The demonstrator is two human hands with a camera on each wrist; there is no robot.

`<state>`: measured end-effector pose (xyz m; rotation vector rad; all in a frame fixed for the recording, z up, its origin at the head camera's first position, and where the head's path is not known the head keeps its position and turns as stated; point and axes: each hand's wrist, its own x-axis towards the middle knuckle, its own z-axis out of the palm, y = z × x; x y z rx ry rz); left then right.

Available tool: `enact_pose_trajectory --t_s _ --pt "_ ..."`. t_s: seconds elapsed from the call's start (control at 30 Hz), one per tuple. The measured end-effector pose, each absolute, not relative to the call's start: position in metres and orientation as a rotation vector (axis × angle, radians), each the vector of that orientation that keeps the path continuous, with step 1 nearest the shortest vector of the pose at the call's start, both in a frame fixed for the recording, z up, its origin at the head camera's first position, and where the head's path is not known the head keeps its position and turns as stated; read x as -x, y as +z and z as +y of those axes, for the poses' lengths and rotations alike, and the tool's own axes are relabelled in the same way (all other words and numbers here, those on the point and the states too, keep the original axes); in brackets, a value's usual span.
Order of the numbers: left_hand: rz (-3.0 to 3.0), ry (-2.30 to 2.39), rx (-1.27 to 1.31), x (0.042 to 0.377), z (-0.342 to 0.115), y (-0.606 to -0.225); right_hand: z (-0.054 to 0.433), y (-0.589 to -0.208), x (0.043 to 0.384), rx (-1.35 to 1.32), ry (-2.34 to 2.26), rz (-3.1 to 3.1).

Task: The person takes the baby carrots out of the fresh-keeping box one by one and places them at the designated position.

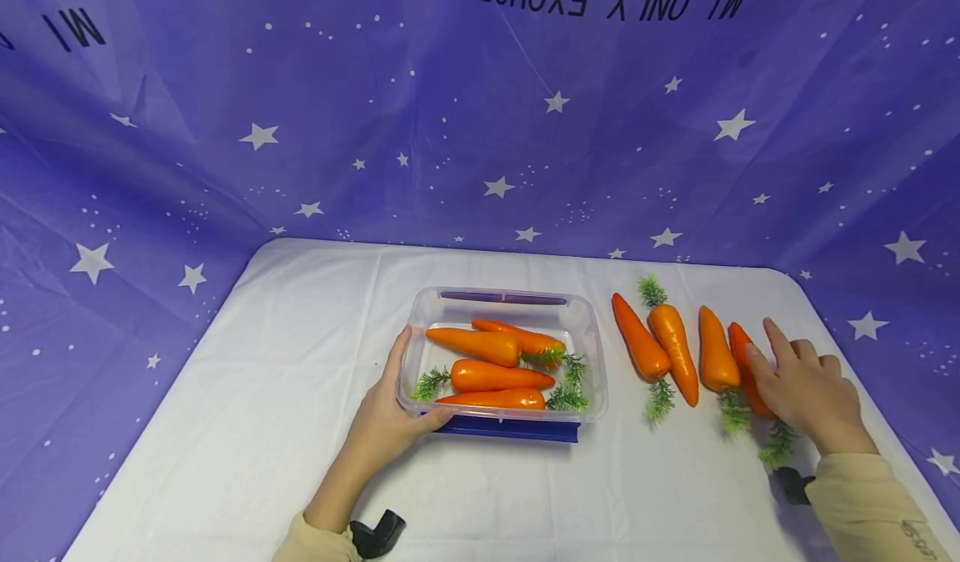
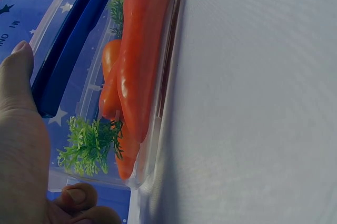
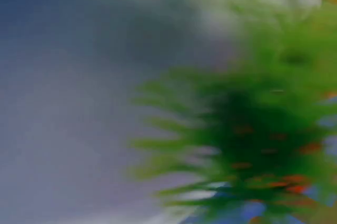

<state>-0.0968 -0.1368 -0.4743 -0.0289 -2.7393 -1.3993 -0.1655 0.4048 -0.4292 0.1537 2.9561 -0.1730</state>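
Observation:
A clear plastic container point(image 1: 504, 413) with a blue latch flap point(image 1: 510, 429) holds several orange carrots point(image 1: 498, 374) with green tops. My left hand point(image 1: 390, 416) grips its left end, thumb over the near rim. In the left wrist view, that thumb lies beside the blue flap point(image 2: 71, 45) and the fingers curl at the container's corner. My right hand point(image 1: 810, 391) reaches over the rightmost loose carrot point(image 1: 742, 353), hiding part of it. Its thumb overlaps the carrot and its index finger points forward. Blurred green leaves point(image 3: 253, 124) crowd the right wrist view.
More loose carrots point(image 1: 673, 353) lie side by side right of the container, their tops pointing different ways. The table has a white cloth point(image 1: 315, 312). Purple star-printed curtains point(image 1: 450, 128) rise at the back and both sides.

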Motion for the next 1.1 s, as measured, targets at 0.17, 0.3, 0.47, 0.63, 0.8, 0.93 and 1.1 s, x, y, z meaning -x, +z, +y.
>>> enact_pose_trajectory --t_s 0.17,0.3,0.47,0.63,0.8,0.93,1.1 --pt "-2.740 -1.399 0.031 0.097 -0.137 -0.474 0.374 -0.412 0.165 -0.063 -0.195 3.111" --pt "-2.740 -1.397 0.042 0.098 -0.137 -0.475 0.345 -0.397 0.163 0.044 -0.265 3.180" --pt "-2.738 -1.401 0.050 0.098 -0.137 -0.475 0.313 -0.382 0.158 0.175 -0.360 3.224" --pt "-2.744 -1.387 0.049 0.098 -0.137 -0.475 0.288 -0.376 0.155 0.318 -0.425 3.266" --pt "-2.740 -1.385 0.042 0.098 -0.137 -0.475 0.262 -0.371 0.155 0.419 -0.474 3.268" --pt "-2.737 -1.392 0.043 0.098 -0.138 -0.476 0.242 -0.373 0.156 0.537 -0.471 3.311" --pt "-2.736 -1.393 0.050 0.098 -0.138 -0.476 0.219 -0.376 0.159 0.692 -0.467 3.325"
